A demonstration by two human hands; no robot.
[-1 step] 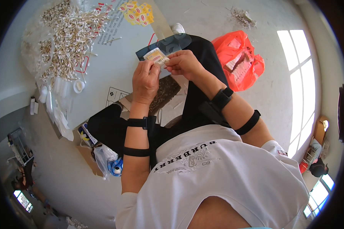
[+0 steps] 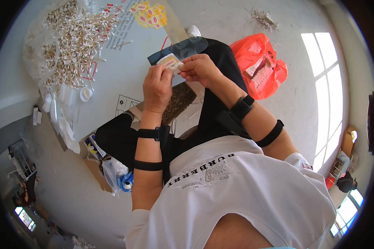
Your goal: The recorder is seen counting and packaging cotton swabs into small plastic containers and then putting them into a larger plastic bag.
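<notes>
While both hands meet above the lap, the work looks to be somewhere in its middle. The left hand (image 2: 157,87) is closed, thumb and fingers pinching one end of a small packet (image 2: 170,62) of cotton swabs; the right hand (image 2: 200,69) is closed too, fingertips nipping the packet's other end. So the packet sits between the two hands, held up off the table (image 2: 112,79), just near a dark clear sleeve (image 2: 183,47) that lies behind it.

Judging by what lies about, one packet is filled or nearly so, and much is left: a big loose heap of swabs (image 2: 70,45) covers the far left of the table, with a second, smaller clump (image 2: 261,17) on the floor far right. A sheet of yellow and red stickers (image 2: 149,16) lies at the far edge of the table, seemingly not used up. An orange bag (image 2: 259,68) on the right holds pale things, perhaps finished packets; I cannot tell.

Hard to make out: whether the packet is sealed or open, since the fingers cover both ends, and how many swabs it holds. The lap hides the near table edge and a dark mat (image 2: 178,99) is half covered by the left wrist. A plastic bag (image 2: 112,172) near the left knee has blurred contents.
</notes>
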